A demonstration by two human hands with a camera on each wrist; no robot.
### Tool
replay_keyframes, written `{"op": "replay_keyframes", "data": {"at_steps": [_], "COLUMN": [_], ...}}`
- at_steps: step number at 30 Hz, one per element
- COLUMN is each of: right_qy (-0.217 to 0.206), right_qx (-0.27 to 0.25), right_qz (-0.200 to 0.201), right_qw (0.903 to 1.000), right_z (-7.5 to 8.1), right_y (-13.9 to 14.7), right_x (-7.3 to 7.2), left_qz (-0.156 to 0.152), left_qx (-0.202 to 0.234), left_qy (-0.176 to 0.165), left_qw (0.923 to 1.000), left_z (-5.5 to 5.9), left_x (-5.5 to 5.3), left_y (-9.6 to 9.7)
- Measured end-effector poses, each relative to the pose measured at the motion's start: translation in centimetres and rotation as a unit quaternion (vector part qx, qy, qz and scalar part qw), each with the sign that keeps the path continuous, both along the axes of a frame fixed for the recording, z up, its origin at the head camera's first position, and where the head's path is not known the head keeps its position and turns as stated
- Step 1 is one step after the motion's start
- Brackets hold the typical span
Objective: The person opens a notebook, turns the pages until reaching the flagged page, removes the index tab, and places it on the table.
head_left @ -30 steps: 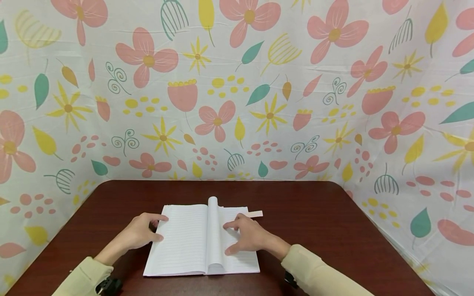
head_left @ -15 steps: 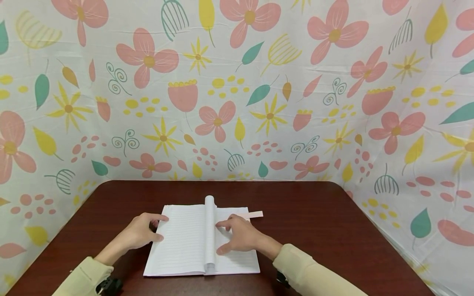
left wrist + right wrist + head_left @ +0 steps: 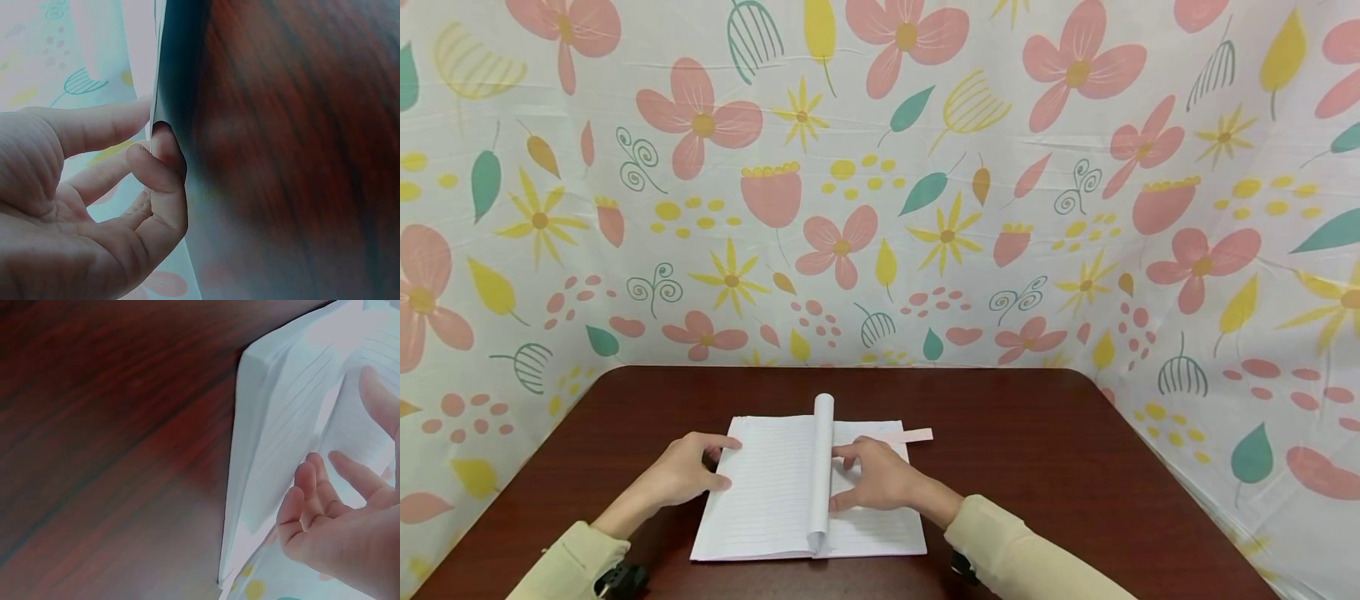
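An open lined notebook (image 3: 765,500) lies on the table, with a page (image 3: 822,467) curled into an upright-edged roll along its middle. My left hand (image 3: 679,471) holds the notebook's left edge. In the left wrist view, the thumb and the curled fingers (image 3: 164,206) of that hand lie on opposite sides of the edge. Over the right-hand page, my right hand (image 3: 883,475) touches the rolled page with its index finger and thumb, which are spread apart. Its other fingers (image 3: 306,487) bend loosely in the right wrist view.
A pale pink strip (image 3: 917,435) sticks out from the notebook's upper right edge. The dark red-brown table (image 3: 1037,467) extends on both sides. Behind it hangs a white cloth (image 3: 917,242) printed with flowers and leaves.
My right hand has moved left, and the curled page has shifted left with it into a narrower roll. The left hand has stayed on the notebook's left edge.
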State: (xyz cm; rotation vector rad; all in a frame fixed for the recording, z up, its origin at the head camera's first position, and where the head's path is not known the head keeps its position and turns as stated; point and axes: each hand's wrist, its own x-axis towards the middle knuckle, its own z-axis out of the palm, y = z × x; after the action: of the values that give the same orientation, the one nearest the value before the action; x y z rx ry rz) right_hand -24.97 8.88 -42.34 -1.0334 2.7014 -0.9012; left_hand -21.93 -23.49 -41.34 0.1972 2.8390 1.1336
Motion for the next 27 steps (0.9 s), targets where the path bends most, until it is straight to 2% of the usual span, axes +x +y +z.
{"op": "replay_keyframes", "data": {"at_steps": [15,27], "right_qy": [-0.016,-0.029], "right_qx": [-0.018,-0.006], "right_qz": [-0.009,-0.032], "right_qw": [0.9997,0.999], "right_z": [0.1,0.4], "right_y": [-1.0,-1.6], "right_x": [0.2,0.5], "left_qz": [0.0,0.001], "left_qx": [0.003,0.002], "left_qy": [0.005,0.004], "left_qw": [1.0,1.0], "left_z": [-0.2,-0.2], "left_x": [0.0,-0.1], "left_y": [0.0,0.0]}}
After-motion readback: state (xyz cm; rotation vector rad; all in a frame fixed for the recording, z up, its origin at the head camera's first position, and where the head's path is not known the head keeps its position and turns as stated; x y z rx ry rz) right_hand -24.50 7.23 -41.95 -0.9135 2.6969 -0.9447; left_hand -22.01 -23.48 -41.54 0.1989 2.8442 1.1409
